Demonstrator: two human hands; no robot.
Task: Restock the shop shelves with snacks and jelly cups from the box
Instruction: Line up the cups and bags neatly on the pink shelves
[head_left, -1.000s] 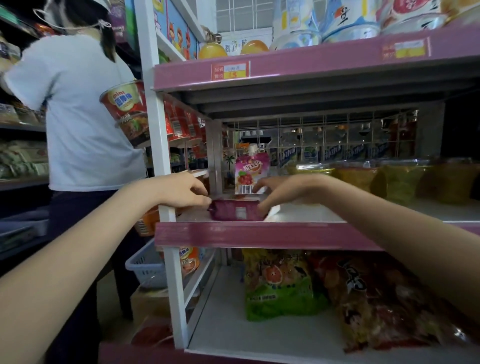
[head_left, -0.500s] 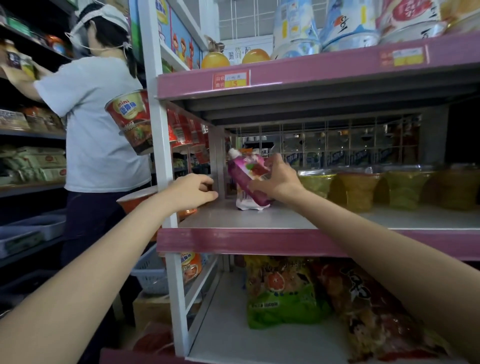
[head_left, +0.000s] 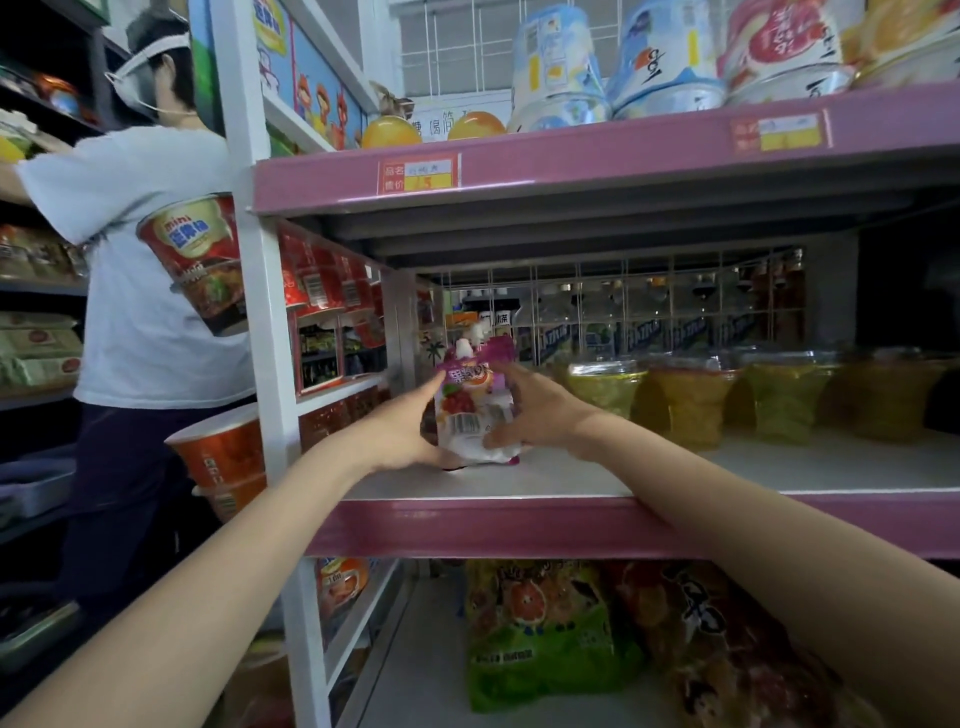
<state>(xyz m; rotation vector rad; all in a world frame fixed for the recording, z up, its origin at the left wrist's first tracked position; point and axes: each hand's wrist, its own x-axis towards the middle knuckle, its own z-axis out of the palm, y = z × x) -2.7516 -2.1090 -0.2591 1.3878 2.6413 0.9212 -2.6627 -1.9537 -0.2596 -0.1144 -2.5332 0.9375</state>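
Head view shows both hands meeting at the left end of the middle shelf (head_left: 571, 480), near its front edge, around a purple-and-white jelly pouch (head_left: 475, 402). Half a second ago the pouch was tilted in the right hand alone, with the left hand hovering short of it; now it stands upright with its base on the shelf board and its spout up. The right hand (head_left: 535, 408) has its thumb across the pouch's front and its fingers curled round the far side, while the left hand (head_left: 402, 431) cups the near side with fingers bent against it, so both have hold of it. A second pouch seems to stand just behind, but I cannot tell clearly. To the right along the same shelf, a row of jelly cups (head_left: 691, 397) sits towards the back. I take this as the placing step nearly done: the pouch is being steadied to stand by itself. Soft pouches tip easily, so letting go wants care.
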